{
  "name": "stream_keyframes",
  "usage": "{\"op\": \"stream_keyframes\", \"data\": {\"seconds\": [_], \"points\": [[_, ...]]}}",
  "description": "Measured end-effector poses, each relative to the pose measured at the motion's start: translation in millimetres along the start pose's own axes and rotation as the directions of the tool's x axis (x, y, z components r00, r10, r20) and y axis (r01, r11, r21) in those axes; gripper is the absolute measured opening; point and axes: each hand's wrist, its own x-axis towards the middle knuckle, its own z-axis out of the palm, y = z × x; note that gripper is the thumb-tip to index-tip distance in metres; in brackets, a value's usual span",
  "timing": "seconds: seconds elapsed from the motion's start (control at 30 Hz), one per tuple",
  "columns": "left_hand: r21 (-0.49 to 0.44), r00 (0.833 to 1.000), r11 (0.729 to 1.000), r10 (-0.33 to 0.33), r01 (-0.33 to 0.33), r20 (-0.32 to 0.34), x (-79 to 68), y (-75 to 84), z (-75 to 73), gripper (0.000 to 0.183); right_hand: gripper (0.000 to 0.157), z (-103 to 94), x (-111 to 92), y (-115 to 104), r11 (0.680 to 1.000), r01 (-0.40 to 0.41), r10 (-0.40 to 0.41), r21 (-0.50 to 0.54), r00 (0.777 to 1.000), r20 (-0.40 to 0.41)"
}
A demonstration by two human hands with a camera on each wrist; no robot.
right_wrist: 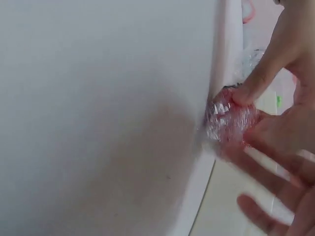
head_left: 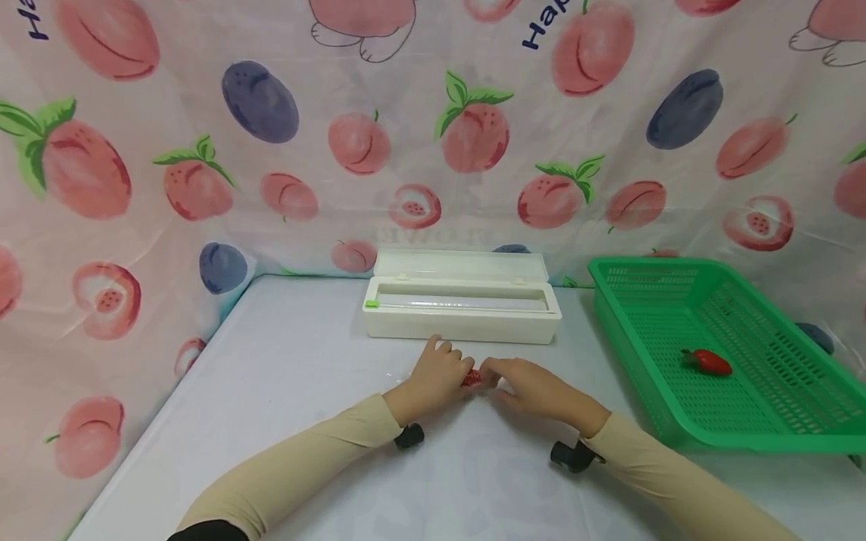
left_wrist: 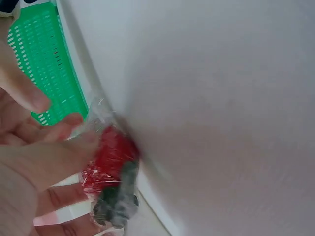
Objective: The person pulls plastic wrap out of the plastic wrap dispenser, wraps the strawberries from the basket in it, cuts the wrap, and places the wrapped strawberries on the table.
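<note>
Green basket (head_left: 778,398) at right, white box (head_left: 463,327) behind, left hand (head_left: 433,378) pinching film-wrapped red item (left_wrist: 116,152), right hand (head_left: 537,387) spread beside it

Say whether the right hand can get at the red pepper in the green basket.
Likely yes: the right hand has only the rim of the green basket to clear; its top is open and nothing covers the red pepper.

Tabletop workspace, room type unclear | fruit-print backdrop (head_left: 406,105) | white table (head_left: 291,353)
</note>
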Motion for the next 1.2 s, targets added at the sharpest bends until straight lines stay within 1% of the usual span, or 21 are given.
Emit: {"op": "stream_keyframes", "data": {"seconds": [0.07,0.13,0.2,0.27,0.37,0.43,0.5,0.63,0.73,0.8,0.87,0.93,1.07,1.2], "points": [[-0.004,1.0,1.0,0.009,-0.009,-0.003,0.1,-0.1,-0.4,0.033,0.03,-1.0,1.5,1.1,0.998,-0.052,0.052,-0.028,0.998,-0.024],[-0.011,1.0,1.0,0.016,-0.016,-0.002,-0.3,-0.4,-0.8,0.033,0.038,-1.5,3.1,2.7,0.995,-0.073,0.071,-0.063,0.997,-0.027],[-0.02,1.0,1.0,0.019,-0.019,-0.003,-0.9,-0.7,-0.6,0.034,0.046,-1.4,4.8,4.0,0.993,-0.061,0.061,-0.101,0.998,-0.01],[-0.03,1.0,0.999,0.019,-0.02,-0.002,-2.0,-0.9,-0.6,0.035,0.049,-0.1,6.7,4.7,0.989,-0.047,0.05,-0.14,0.999,0.017],[-0.059,1.0,0.998,0.023,-0.022,0.003,-3.5,-0.8,0.1,0.034,0.042,2.5,10.1,3.8,0.979,-0.034,0.042,-0.202,0.999,0.035],[-0.075,1.0,0.997,0.026,-0.026,0.004,-5.0,-0.5,0.2,0.034,0.036,4.5,12.4,3.5,0.973,-0.049,0.058,-0.224,0.998,0.032],[-0.09,1.0,0.995,0.03,-0.029,0.004,-6.0,-0.2,0.2,0.036,0.03,6.2,14.1,2.9,0.97,-0.07,0.075,-0.233,0.997,0.012],[-0.098,0.999,0.995,0.032,-0.035,-0.024,-6.4,0.3,1.7,0.039,0.021,9.8,16.3,2.9,0.965,-0.097,0.088,-0.243,0.995,-0.046],[-0.092,0.999,0.995,0.019,-0.024,-0.051,-6.0,0.7,3.5,0.036,0.022,11.7,16.5,2.9,0.965,-0.1,0.087,-0.243,0.994,-0.064],[-0.091,0.998,0.996,0.006,-0.011,-0.056,-6.1,0.8,3.2,0.036,0.028,12.0,15.8,3.2,0.967,-0.105,0.094,-0.231,0.994,-0.057],[-0.101,0.999,0.995,-0.004,-0.001,-0.047,-6.4,1.1,2.6,0.037,0.033,12.3,14.8,3.8,0.968,-0.105,0.096,-0.226,0.994,-0.054],[-0.111,1.0,0.994,-0.01,0.007,-0.025,-6.5,0.8,1.3,0.038,0.034,12.4,13.9,4.5,0.969,-0.108,0.098,-0.221,0.993,-0.059],[-0.102,0.998,0.994,-0.036,0.041,0.057,-6.9,-3.4,-1.0,0.041,0.028,13.7,13.8,5.8,0.959,-0.118,0.098,-0.259,0.991,-0.091],[-0.075,0.988,0.992,-0.089,0.099,0.127,-9.8,-12.5,-1.6,0.035,0.027,13.7,12.6,7.0,0.946,-0.16,0.13,-0.283,0.984,-0.12]]}}
